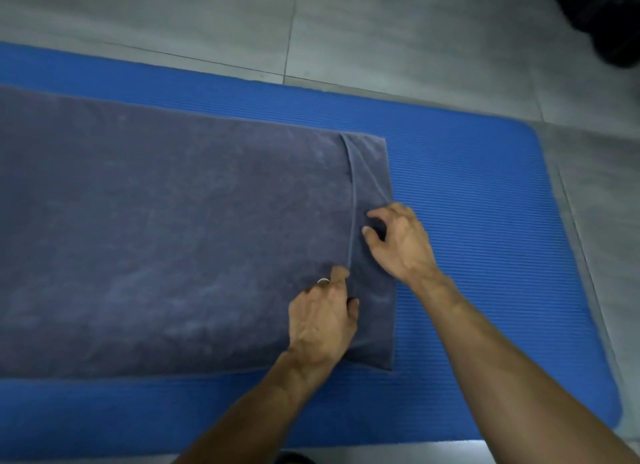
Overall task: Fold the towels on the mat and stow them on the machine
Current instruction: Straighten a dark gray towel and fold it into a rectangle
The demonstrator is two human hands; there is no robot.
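A large grey towel (166, 231) lies flat on the blue ribbed mat (478, 221), running off the left edge of the view. Its right end is turned over into a narrow folded strip (372, 172). My left hand (322, 321), with a ring on one finger, rests on the near part of that strip with curled fingers, thumb on the strip and fingers at its inner edge. My right hand (398, 241) is on the middle of the strip, fingers bent and pinching the cloth at the fold.
The mat's rounded right end (588, 290) lies on a grey tiled floor (381, 30). A dark object (609, 16) sits at the top right corner. Bare mat shows to the right of the towel and along its near edge.
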